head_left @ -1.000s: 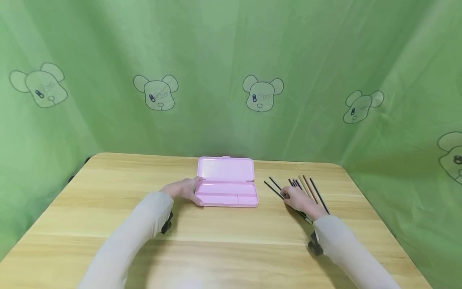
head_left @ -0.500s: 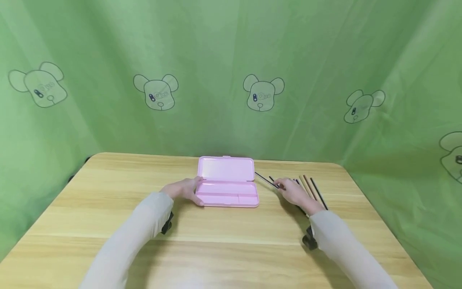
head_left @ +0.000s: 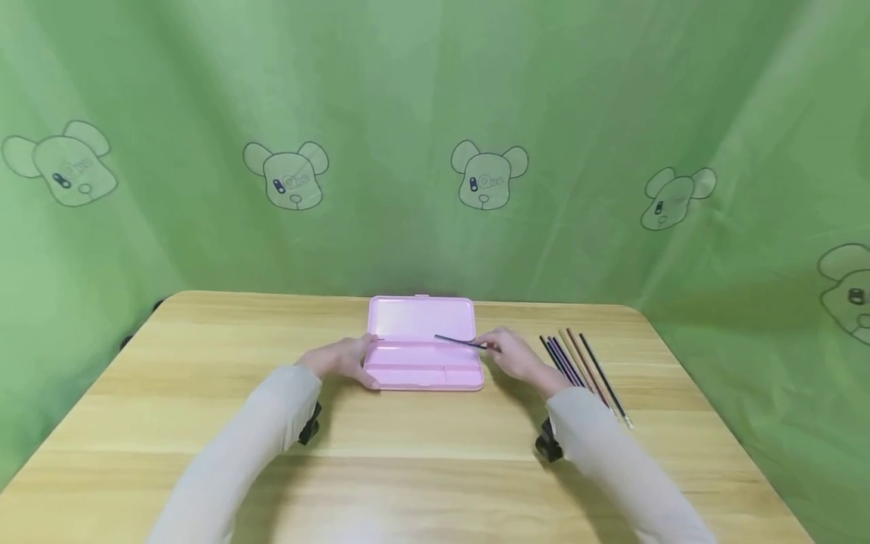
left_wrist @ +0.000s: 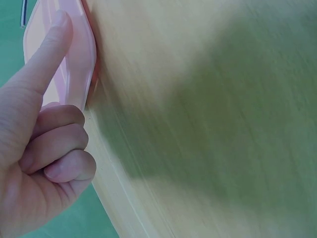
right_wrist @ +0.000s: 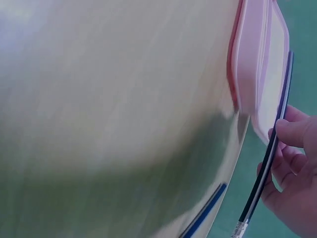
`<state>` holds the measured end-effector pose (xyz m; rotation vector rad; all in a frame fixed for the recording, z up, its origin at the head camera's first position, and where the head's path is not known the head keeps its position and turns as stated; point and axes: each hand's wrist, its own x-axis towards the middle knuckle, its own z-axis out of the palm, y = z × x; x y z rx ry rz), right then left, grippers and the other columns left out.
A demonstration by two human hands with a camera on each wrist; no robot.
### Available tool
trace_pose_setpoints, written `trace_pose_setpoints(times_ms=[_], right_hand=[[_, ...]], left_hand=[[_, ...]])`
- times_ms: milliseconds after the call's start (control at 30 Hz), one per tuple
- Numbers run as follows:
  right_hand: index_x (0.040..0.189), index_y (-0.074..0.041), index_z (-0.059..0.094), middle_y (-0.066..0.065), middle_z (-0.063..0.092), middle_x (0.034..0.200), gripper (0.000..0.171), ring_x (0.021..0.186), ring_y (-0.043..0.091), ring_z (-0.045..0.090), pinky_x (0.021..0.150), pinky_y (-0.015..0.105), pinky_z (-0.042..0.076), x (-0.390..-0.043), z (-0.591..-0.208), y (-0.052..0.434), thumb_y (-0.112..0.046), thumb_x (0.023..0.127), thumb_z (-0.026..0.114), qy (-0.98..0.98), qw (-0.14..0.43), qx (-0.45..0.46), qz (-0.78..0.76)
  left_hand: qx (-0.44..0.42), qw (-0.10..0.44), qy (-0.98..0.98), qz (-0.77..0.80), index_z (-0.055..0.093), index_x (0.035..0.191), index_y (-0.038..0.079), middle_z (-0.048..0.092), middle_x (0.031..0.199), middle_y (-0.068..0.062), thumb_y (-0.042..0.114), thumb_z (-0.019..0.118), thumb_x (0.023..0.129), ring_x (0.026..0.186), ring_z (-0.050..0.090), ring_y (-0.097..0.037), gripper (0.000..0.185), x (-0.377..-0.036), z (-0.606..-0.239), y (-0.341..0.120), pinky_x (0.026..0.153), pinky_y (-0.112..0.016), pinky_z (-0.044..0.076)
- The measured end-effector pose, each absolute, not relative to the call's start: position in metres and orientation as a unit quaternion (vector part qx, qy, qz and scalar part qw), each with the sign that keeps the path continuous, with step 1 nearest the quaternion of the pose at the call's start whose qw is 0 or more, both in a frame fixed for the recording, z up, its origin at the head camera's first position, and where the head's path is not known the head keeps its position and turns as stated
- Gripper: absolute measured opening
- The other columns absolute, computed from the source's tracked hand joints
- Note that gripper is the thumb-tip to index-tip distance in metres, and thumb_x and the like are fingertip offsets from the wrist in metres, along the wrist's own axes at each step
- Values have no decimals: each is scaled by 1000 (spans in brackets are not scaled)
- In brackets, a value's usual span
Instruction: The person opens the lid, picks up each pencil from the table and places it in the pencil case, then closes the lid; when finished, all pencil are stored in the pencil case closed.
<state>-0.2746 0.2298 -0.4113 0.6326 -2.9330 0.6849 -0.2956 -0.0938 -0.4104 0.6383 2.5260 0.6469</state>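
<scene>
Pink plastic marks the pencil case [head_left: 423,353], which lies open at the middle of the bench [head_left: 408,453] with its lid tipped back toward the far edge. Your left hand [head_left: 343,358] steadies the case at its left end; the wrist view shows the forefinger [left_wrist: 42,64] laid straight along the rim and the other fingers curled under, so that grip presses rather than clasps, likely to keep the light case from sliding. Your right hand [head_left: 518,355] pinches a dark pencil [head_left: 461,342] between thumb and fingertips near one end, holding it level over the case's right half, lengthways to the tray. The other pencils [head_left: 581,364] lie in a loose fan just to the right, within easy reach. The bench is pale wood grain; green cloth [head_left: 435,113] printed with bear heads hangs behind and on both sides.
</scene>
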Motion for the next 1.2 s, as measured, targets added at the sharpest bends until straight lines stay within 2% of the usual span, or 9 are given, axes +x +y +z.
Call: trace_pose_setpoints(times_ms=[267, 500, 833, 1033, 1200], right_hand=[[107, 0, 68, 13, 65, 92, 26, 85, 24, 60, 82, 40, 52, -278, -413, 197, 3, 82, 60, -945, 8, 245, 214], [107, -3, 69, 10, 66, 88, 25, 83, 21, 60, 82, 37, 52, -282, -412, 172, 0, 83, 61, -948, -5, 251, 196], [105, -5, 69, 10, 68, 96, 24, 93, 25, 63, 90, 40, 51, -284, -414, 148, 2, 84, 59, -951, -28, 236, 200], [107, -9, 69, 7, 67, 95, 25, 91, 21, 61, 87, 37, 51, -286, -417, 139, 0, 85, 59, -955, -42, 218, 196], [107, -7, 69, 8, 67, 95, 25, 91, 22, 62, 88, 37, 52, -286, -418, 133, 1, 86, 58, -951, -52, 229, 201]], left_hand=[[251, 212, 914, 238, 24, 142, -3, 45, 135, -31, 30, 81, 70, 127, 44, -41, 98, -296, -413, -96, 111, -50, 33], [242, 216, 916, 238, 24, 143, -2, 43, 137, -30, 31, 81, 70, 128, 43, -40, 98, -295, -409, -95, 111, -50, 33], [237, 220, 916, 237, 23, 144, -2, 42, 139, -29, 32, 80, 70, 130, 41, -39, 99, -296, -410, -95, 112, -49, 32], [239, 221, 918, 227, 22, 144, -2, 40, 140, -31, 31, 80, 71, 132, 39, -40, 99, -296, -409, -95, 113, -48, 30], [241, 224, 916, 230, 23, 143, -2, 40, 139, -31, 31, 79, 72, 131, 39, -41, 97, -296, -410, -96, 113, -49, 31]])
